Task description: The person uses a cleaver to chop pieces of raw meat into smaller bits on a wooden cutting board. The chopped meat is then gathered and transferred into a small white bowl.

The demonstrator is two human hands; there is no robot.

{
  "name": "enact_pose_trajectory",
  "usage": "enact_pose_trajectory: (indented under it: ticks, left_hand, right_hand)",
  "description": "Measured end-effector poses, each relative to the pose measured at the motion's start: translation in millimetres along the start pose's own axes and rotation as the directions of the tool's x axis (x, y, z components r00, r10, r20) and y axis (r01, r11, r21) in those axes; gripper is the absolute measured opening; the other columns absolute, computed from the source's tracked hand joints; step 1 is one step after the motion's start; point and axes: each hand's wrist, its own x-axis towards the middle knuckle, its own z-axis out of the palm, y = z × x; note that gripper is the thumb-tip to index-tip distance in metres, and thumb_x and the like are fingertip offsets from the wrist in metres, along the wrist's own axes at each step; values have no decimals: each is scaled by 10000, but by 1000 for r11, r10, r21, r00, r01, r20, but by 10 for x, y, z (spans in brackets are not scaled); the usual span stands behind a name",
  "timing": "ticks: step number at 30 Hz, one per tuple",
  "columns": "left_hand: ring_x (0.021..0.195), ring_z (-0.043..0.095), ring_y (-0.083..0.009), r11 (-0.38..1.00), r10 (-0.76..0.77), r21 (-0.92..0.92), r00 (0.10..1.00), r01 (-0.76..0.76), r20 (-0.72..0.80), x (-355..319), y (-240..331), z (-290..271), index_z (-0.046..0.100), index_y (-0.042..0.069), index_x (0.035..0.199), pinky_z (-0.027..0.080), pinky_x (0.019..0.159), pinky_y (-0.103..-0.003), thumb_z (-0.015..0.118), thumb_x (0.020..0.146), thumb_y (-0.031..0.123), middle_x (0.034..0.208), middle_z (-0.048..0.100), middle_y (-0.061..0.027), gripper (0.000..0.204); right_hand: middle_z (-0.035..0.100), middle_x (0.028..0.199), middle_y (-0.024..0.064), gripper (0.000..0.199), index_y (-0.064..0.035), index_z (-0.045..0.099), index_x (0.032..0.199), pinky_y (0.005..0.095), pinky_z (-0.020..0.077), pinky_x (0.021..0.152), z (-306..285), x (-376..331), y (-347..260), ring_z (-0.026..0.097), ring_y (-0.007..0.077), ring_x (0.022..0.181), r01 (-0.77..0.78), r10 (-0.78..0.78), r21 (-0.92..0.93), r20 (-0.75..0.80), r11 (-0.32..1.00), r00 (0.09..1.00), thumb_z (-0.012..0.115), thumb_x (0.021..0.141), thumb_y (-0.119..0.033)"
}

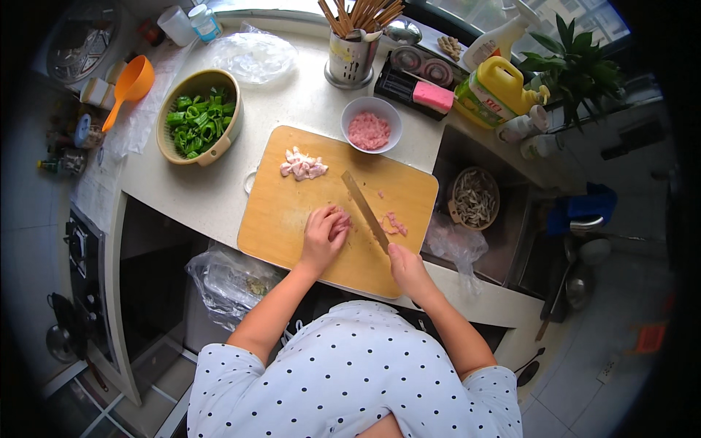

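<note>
On a wooden cutting board (292, 219) my left hand (323, 235) presses down on a piece of raw pink meat (343, 217). My right hand (407, 269) grips the handle of a cleaver (365, 210) whose blade stands edge-down just right of the meat. A few cut pieces (395, 224) lie right of the blade. A pile of sliced meat (303, 166) sits at the board's far left corner. Beyond the board stands a white bowl of minced meat (371, 125).
A beige basket of cut green peppers (198, 117) is at the left, with an orange scoop (130, 84) beyond it. A chopstick holder (352, 55), yellow bottle (493, 91) and potted plant (577, 66) stand behind. The sink (504, 248) at right holds a basket of mushrooms (475, 197).
</note>
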Motion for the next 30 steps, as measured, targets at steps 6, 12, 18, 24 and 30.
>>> enact_pose_trajectory:
  ticks: [6, 12, 18, 24, 30]
  left_hand:
    - [977, 574, -330, 998, 59, 2, 997, -59, 48, -31, -77, -14, 645, 0, 967, 476, 854, -405, 720, 692, -6, 1026, 625, -138, 284]
    - [948, 581, -311, 998, -41, 37, 999, 42, -10, 60, 129, -27, 659, 15, 878, 458, 852, -416, 712, 712, 26, 966, 645, -111, 175]
    - [969, 578, -301, 1000, 10, 5, 1000, -10, 13, 1, -37, 17, 660, 25, 878, 443, 836, -398, 712, 706, 24, 969, 650, -101, 180]
    - [979, 578, -312, 997, 12, 78, 999, -14, 33, -52, -131, 78, 663, 22, 889, 439, 844, -422, 715, 687, 26, 994, 654, -106, 209]
    - [970, 581, -314, 995, 13, 101, 999, -17, 40, -72, -142, 93, 665, 28, 933, 449, 838, -423, 717, 698, 38, 995, 655, -109, 241]
  right_hand:
    - [636, 884, 277, 401, 18, 604, 1079, 443, 494, 742, 2, -91, -21, 621, 446, 846, 71, -68, -59, 53, 996, 996, 434, 1003, -337]
    - [643, 882, 282, 404, 5, 616, 1125, 478, 503, 751, -19, -118, 43, 625, 455, 837, 129, -123, -201, 38, 971, 992, 455, 991, -339]
    - [648, 847, 277, 406, 9, 605, 1128, 486, 508, 729, -53, -123, 15, 629, 454, 803, 121, -114, -168, 53, 978, 992, 457, 989, -342]
    - [645, 837, 282, 407, -3, 603, 1121, 506, 501, 706, 43, -65, 38, 628, 460, 792, 131, -120, -259, 61, 957, 991, 457, 989, -360]
    - [634, 847, 297, 404, -13, 603, 1080, 521, 491, 723, 360, 300, -166, 617, 473, 808, 147, -143, -233, 34, 961, 989, 440, 994, -373]
